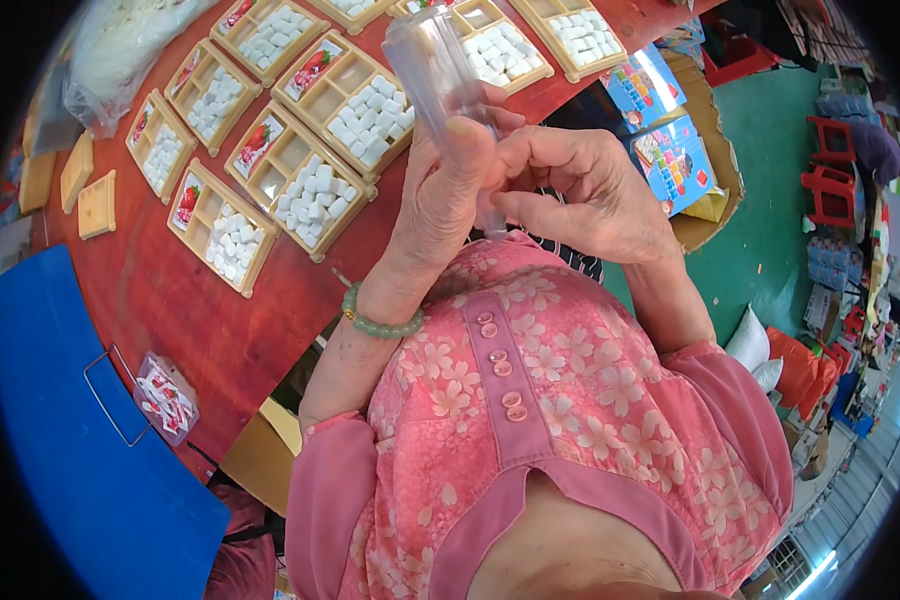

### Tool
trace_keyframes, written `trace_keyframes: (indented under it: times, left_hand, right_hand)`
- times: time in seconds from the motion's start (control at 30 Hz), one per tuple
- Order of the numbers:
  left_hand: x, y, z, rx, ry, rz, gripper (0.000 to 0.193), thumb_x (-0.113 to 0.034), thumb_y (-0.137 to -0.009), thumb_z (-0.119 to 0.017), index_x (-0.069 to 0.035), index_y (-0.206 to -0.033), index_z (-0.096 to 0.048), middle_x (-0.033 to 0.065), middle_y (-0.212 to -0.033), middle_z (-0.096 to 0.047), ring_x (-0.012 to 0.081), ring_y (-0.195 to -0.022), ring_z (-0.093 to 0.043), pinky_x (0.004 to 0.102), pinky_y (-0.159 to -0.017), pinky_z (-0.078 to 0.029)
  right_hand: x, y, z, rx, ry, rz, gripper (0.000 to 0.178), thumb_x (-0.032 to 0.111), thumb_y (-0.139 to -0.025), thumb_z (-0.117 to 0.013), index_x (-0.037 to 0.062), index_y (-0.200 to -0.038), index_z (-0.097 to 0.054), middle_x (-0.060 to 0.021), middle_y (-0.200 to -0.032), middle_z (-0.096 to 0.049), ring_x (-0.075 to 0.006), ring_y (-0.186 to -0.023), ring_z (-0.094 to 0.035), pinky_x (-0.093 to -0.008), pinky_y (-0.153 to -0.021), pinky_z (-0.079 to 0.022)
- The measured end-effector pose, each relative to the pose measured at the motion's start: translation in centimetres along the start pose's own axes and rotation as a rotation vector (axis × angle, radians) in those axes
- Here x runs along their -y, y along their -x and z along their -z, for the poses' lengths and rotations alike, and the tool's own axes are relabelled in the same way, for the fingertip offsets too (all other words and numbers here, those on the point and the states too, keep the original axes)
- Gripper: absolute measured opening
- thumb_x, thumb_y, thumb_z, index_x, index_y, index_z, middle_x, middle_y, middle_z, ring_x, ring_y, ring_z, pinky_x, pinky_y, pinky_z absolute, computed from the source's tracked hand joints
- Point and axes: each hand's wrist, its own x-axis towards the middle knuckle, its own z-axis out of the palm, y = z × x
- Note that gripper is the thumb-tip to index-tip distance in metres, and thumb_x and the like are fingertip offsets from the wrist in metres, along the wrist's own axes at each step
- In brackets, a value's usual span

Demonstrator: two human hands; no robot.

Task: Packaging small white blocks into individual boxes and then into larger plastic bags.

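Observation:
A stack of clear plastic covers [425, 55] stands tilted over the table edge, in front of my chest. My left hand [445, 180] is wrapped round it, thumb along its side. At its lower end, the bent fingers of my right hand [585, 190] pinch the plastic edge close to my left fingers; the exact contact is partly hidden. Just beyond lie tan compartment trays, the nearest being a tray [355, 105] and another tray [295, 180]. Each holds small white blocks [315, 200] in one large compartment and a strawberry-printed packet [260, 140] in another.
The trays rest on a red table [150, 270]. Two tan pieces [97, 205] and a plastic bag [120, 70] are at the far left. A blue panel [80, 430] and a small box of packets [167, 395] sit nearer. A carton [715, 130] with blue printed boxes [675, 160] stands right.

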Motion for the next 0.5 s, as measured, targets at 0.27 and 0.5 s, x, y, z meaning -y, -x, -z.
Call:
trace_keyframes:
  times: [0.27, 0.5]
  left_hand:
    - [1.3, 0.0, 0.0, 0.032, 0.017, -0.045, 0.063, -0.047, -0.083, -0.068, -0.004, -0.121, -0.042, 0.0058, -0.102, -0.052, 0.0109, -0.091, -0.052, 0.0256, -0.078, -0.045]
    - [-1.3, -0.2, -0.8, 0.004, 0.240, -0.029, 0.046, -0.009, -0.085, -0.066, -0.004, -0.124, -0.043, 0.0063, -0.098, -0.056, 0.0141, -0.088, -0.058, 0.0273, -0.076, -0.048]
  right_hand:
    - [-0.3, 0.8, -0.7, -0.121, 0.134, 0.012, 0.015, 0.002, -0.090, -0.057, -0.0025, -0.105, -0.058, -0.0030, -0.098, -0.059, -0.0068, -0.089, -0.054, -0.0223, -0.077, -0.046]
    - [-0.7, 1.6, 0.2, -0.190, 0.011, 0.166, 0.010, 0.009, -0.097, -0.049, -0.0004, -0.098, -0.050, -0.0037, -0.087, -0.056, -0.0092, -0.082, -0.053, -0.0243, -0.074, -0.045]
